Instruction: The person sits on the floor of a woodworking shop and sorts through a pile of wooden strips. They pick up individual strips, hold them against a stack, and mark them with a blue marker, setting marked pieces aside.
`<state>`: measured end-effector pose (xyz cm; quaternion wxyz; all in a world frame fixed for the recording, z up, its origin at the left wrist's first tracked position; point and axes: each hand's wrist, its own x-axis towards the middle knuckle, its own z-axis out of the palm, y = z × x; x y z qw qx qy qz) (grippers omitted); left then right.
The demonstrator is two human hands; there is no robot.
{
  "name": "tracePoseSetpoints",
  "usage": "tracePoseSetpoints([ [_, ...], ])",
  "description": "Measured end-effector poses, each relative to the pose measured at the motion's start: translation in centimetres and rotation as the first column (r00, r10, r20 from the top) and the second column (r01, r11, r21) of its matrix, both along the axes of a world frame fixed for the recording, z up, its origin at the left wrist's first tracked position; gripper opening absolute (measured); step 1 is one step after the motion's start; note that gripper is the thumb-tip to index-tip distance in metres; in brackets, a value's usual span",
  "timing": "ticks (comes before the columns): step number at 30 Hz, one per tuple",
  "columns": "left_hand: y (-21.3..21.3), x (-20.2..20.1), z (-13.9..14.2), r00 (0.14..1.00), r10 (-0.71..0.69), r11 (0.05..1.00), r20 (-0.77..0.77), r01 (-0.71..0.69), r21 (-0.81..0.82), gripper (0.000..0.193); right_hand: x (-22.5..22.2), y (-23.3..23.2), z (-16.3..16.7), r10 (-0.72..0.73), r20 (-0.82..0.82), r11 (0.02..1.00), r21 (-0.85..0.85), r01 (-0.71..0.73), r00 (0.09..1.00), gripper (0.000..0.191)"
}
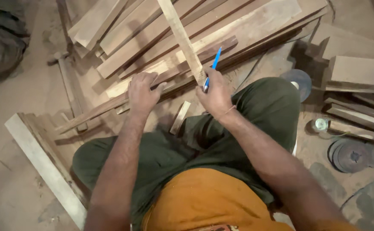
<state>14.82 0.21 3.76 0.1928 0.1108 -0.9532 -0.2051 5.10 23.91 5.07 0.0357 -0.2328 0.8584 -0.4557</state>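
Observation:
My right hand grips the near end of a narrow pale wooden strip that runs up and away over the pile, and it also holds a blue pen pointing upward. My left hand rests palm down on a long thin dark batten lying across the front of a stack of wooden planks. A short pale wood offcut lies on the floor between my hands, near my knee.
I sit on a dusty floor in green trousers and an orange shirt. A long pale plank lies at the left. More planks are stacked at the right, with grey round discs, another disc and a small tape roll.

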Motion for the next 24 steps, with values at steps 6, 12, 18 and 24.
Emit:
tracePoseSetpoints([
  [6, 3.1, -5.0, 0.9, 0.997, 0.033, 0.950, 0.068, -0.052, 0.308, 0.042, -0.3, 0.6, 0.5, 0.015, -0.015, 0.992, 0.129, -0.013, 1.000, 0.055],
  [12, 5.3, -9.0, -0.5, 0.991, 0.075, 0.882, 0.110, -0.118, 0.457, 0.070, -0.2, -0.2, -0.7, -0.023, 0.072, 1.000, -0.007, 0.023, 0.997, 0.055],
  [18, 4.9, -9.4, -2.2, 0.995, 0.030, 0.880, 0.093, -0.070, 0.470, 0.065, -0.5, -0.4, -1.5, -0.061, 0.112, 0.998, 0.039, 0.057, 0.992, 0.056],
  [24, 5.0, -9.4, -2.5, 0.989, 0.061, 0.895, 0.134, -0.114, 0.431, 0.065, -0.7, -0.4, -1.5, -0.056, 0.122, 0.998, 0.032, 0.052, 0.991, 0.058],
])
